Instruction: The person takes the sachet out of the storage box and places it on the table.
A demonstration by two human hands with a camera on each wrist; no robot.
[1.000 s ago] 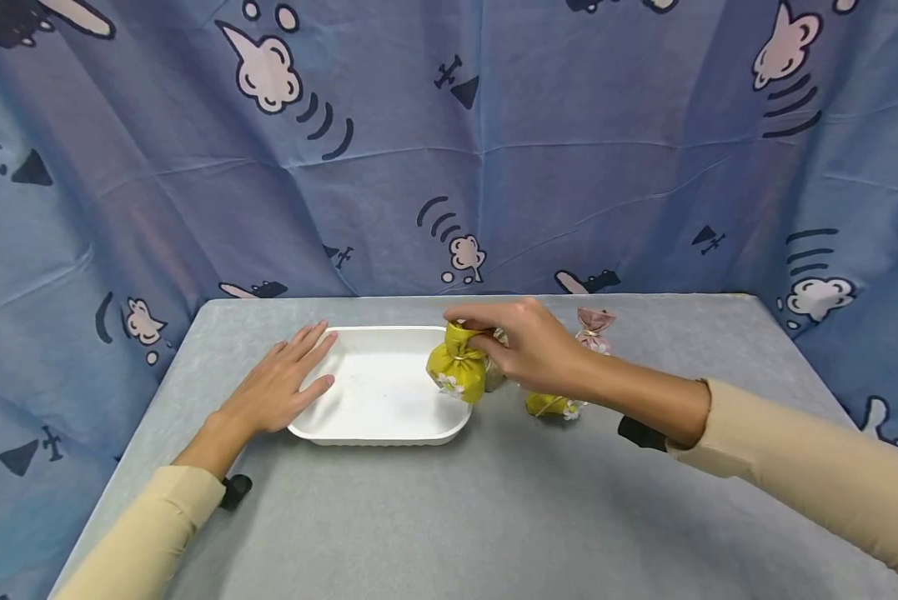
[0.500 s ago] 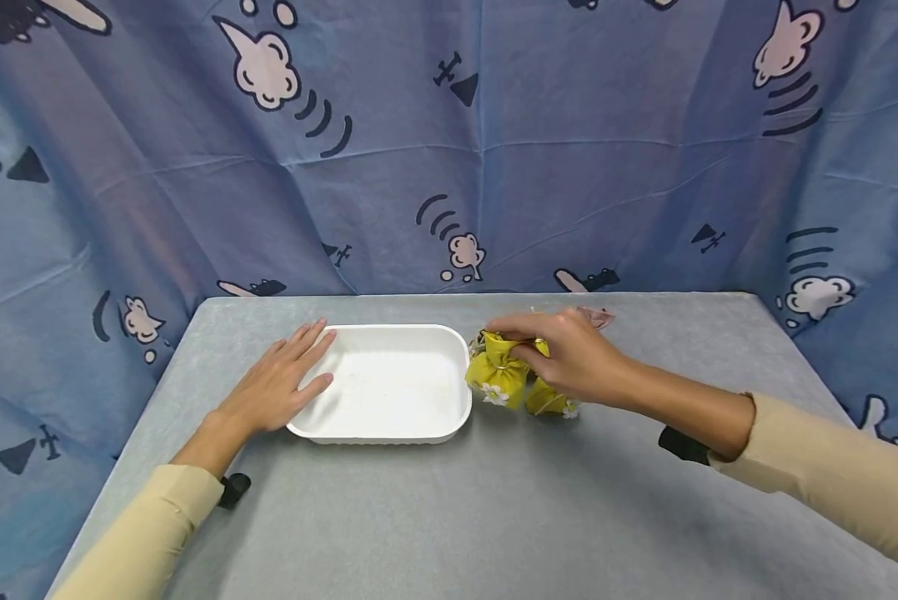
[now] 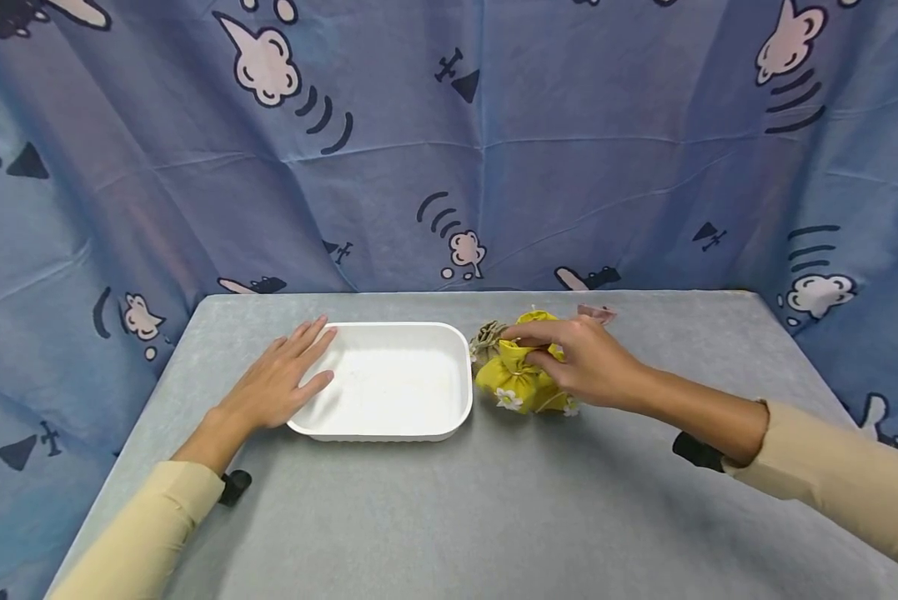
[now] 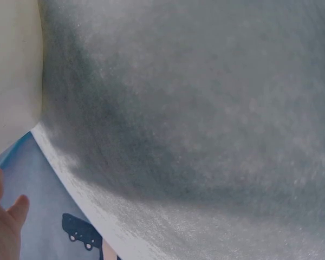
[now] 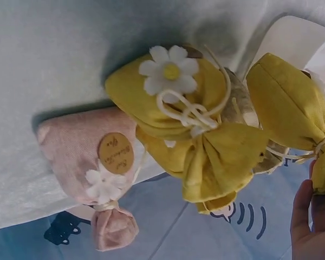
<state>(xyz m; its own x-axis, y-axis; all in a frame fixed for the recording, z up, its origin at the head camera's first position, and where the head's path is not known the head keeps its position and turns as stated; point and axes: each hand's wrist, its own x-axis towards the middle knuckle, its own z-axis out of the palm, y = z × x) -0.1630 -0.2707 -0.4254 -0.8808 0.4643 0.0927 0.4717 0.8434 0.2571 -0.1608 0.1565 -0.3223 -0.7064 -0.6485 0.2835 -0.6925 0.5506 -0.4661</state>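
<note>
In the head view my left hand [image 3: 272, 383] rests, fingers straight, at the left rim of a white tray [image 3: 381, 437]. My right hand [image 3: 587, 358] pinches the gathered neck of a yellow drawstring pouch [image 3: 518, 382] with a white flower, just right of the tray. In the right wrist view this held pouch [image 5: 287, 97] is at the right edge, by the fingers. Beside it are a yellow pouch [image 5: 200, 162] with a daisy and a tied cord, another partly hidden yellow pouch [image 5: 162, 154], a beige pouch [image 5: 241, 103] and a pink pouch [image 5: 81, 151].
All of this stands on a grey cloth-topped table [image 3: 456, 517]. A blue patterned curtain [image 3: 388, 167] hangs right behind the table's far edge. A round brown label [image 5: 116, 153] is on the pink pouch.
My right hand has carried the yellow pouch from the tray's right side rightward, in among the other pouches. My left hand has stayed at the tray.
</note>
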